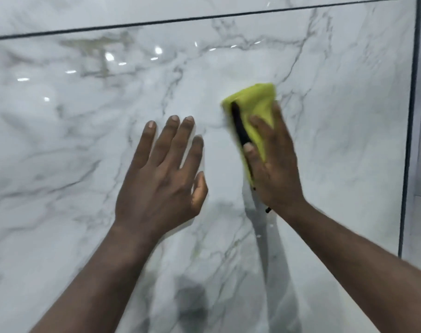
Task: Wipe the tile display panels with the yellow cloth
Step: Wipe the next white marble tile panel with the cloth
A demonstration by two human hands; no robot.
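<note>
Yellow cloth [255, 104]: pressed flat under straight right hand [274, 162] fingers against marble panel [84, 121], for wiping. Left hand [161, 171]: fingers spread, empty, apparently bracing alongside.

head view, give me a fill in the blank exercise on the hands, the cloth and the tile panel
1. The cloth under the right hand is ____ in colour.
2. The left hand, fingers straight, on or just off the tile panel, holds ____.
3. A ____ strip runs along the cloth beside the right thumb.

Missing words: yellow; nothing; black.
</note>
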